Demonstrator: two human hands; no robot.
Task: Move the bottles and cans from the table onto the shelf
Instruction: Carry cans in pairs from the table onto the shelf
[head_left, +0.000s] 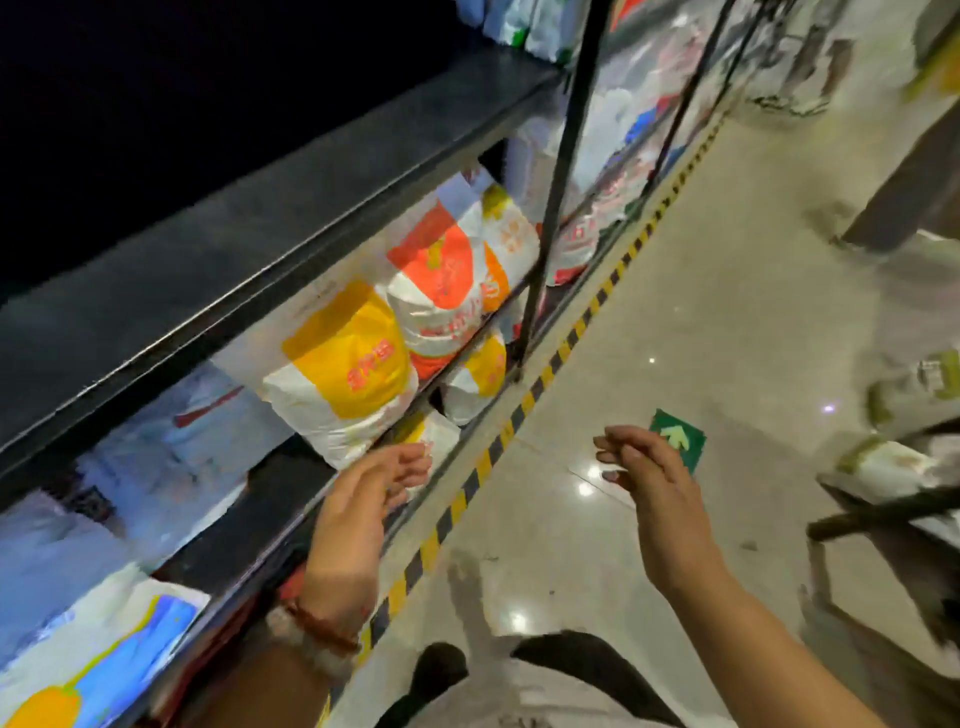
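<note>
shelf (291, 218) at 9–11 o'clock | sacks (353, 374) on lower tier | floor tape (519, 415) beside shelf foot | arrow sticker (678, 436) on floor, centre

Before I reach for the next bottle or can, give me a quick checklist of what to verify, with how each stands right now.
1. Left hand free: ok, fingers relaxed, holding nothing.
2. Right hand free: ok, loosely curled, nothing in it.
3. Bottle or can in view: not ok, none visible.
4. Room on the shelf: cannot tell; the dark top board looks bare, but the tier below holds the yellow and white bag and the orange and white bag.
5. Floor ahead free to walk: ok along the striped line.
</note>
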